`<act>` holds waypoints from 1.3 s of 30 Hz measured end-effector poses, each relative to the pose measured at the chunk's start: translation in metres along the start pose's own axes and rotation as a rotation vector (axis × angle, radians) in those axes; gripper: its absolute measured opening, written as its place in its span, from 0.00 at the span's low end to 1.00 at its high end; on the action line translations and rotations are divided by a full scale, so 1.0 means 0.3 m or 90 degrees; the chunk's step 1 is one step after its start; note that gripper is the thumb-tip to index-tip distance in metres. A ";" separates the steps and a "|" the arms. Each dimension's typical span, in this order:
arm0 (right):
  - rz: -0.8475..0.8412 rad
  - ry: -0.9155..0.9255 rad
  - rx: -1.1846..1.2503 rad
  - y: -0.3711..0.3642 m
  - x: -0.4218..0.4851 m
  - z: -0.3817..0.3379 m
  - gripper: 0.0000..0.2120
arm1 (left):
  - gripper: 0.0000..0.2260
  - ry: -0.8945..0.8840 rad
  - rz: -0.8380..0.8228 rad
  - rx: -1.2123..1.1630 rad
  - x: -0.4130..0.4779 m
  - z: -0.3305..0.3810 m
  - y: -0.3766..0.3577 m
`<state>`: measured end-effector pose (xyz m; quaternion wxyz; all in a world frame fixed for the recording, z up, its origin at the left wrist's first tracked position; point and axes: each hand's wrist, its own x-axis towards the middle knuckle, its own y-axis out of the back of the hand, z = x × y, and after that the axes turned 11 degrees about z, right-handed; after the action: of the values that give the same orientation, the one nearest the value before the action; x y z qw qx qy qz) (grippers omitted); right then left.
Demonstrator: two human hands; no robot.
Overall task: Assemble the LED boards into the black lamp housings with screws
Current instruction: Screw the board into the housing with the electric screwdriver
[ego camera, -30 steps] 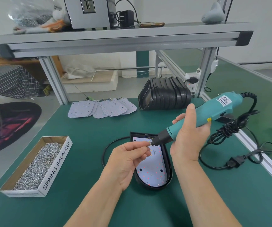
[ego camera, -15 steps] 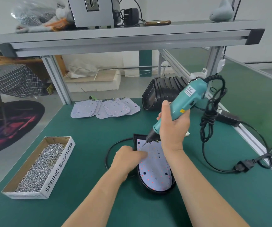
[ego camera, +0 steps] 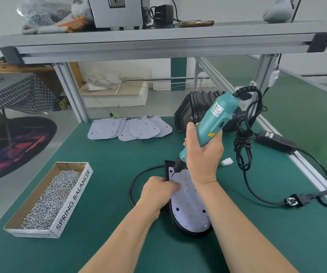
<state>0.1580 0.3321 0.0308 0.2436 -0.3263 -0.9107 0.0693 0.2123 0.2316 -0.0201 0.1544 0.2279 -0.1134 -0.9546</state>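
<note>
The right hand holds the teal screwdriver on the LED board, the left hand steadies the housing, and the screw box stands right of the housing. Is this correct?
One thing is wrong: the head view shows the screw box left of the housing, not right. The right hand does hold the teal screwdriver on the LED board, and the left hand steadies the housing.

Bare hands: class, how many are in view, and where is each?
2. The left hand holds the black lamp housing containing the white LED board; the right hand grips the teal electric screwdriver above it.
</note>
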 end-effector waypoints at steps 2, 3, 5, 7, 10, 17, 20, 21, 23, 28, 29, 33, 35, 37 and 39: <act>-0.003 0.001 -0.003 0.000 0.000 -0.002 0.17 | 0.16 0.003 0.003 -0.002 -0.001 0.001 0.000; -0.007 0.004 -0.005 -0.001 -0.001 -0.002 0.17 | 0.16 0.005 0.002 -0.004 -0.002 0.001 0.001; -0.018 0.012 -0.010 -0.006 -0.001 -0.003 0.17 | 0.15 0.009 0.001 -0.005 -0.003 -0.001 0.000; -0.035 0.018 -0.012 -0.014 -0.004 -0.002 0.17 | 0.18 0.013 0.011 -0.009 -0.001 -0.006 -0.002; -0.060 0.013 -0.023 -0.028 -0.007 0.005 0.18 | 0.25 0.014 0.038 -0.023 -0.002 -0.007 -0.007; -0.064 -0.014 -0.025 -0.021 -0.012 0.006 0.19 | 0.26 0.009 0.028 -0.029 -0.021 0.002 0.000; -0.087 -0.008 -0.006 -0.003 -0.018 -0.023 0.19 | 0.27 0.008 0.016 -0.022 -0.026 0.010 0.011; -0.091 0.002 0.010 0.002 -0.017 -0.045 0.19 | 0.27 0.008 0.013 -0.018 -0.024 0.011 0.013; -0.079 0.020 0.042 0.011 0.010 -0.088 0.16 | 0.28 0.011 0.013 -0.011 -0.021 0.015 0.013; -0.015 -0.047 0.006 0.104 0.150 -0.111 0.12 | 0.23 0.024 0.013 -0.024 -0.022 0.011 0.017; -0.005 -0.077 -0.020 0.141 0.172 -0.091 0.12 | 0.19 0.028 0.009 -0.028 -0.024 0.011 0.018; 0.032 -0.182 -0.172 0.307 0.247 0.033 0.15 | 0.16 0.054 0.002 -0.068 -0.006 0.013 0.030; 0.022 -0.209 -0.307 0.375 0.271 0.094 0.18 | 0.14 0.065 0.012 -0.078 0.010 0.005 0.033; -0.014 -0.210 -0.423 0.420 0.278 0.143 0.19 | 0.09 0.063 0.014 -0.079 0.018 -0.001 0.030; -0.037 -0.205 -0.493 0.441 0.281 0.178 0.19 | 0.08 0.057 0.018 -0.077 0.022 -0.005 0.025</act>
<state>0.1495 0.4896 -0.0199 -0.0407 -0.3532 -0.9046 -0.2351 0.2093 0.2221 -0.0217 0.1861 0.2592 -0.0513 -0.9463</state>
